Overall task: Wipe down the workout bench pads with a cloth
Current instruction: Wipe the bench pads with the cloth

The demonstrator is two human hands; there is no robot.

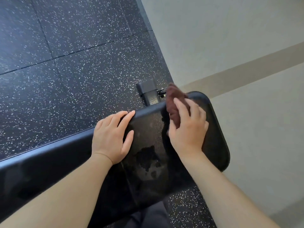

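Observation:
A black padded workout bench (151,129) runs from the lower left to the middle right, ending in a rounded pad end (215,129). Wet dark patches show on the pad near its middle. My left hand (111,137) rests flat on the pad's far edge, fingers spread over the rim. My right hand (187,129) holds a bunched brown cloth (172,102) against the pad near its rounded end; part of the cloth sticks up beyond my fingers.
The bench's black metal foot (148,91) with a small pin stands on dark speckled rubber floor tiles (65,63). A pale wall (246,46) with a beige stripe runs close along the right side of the bench. My dark trouser leg shows at the bottom.

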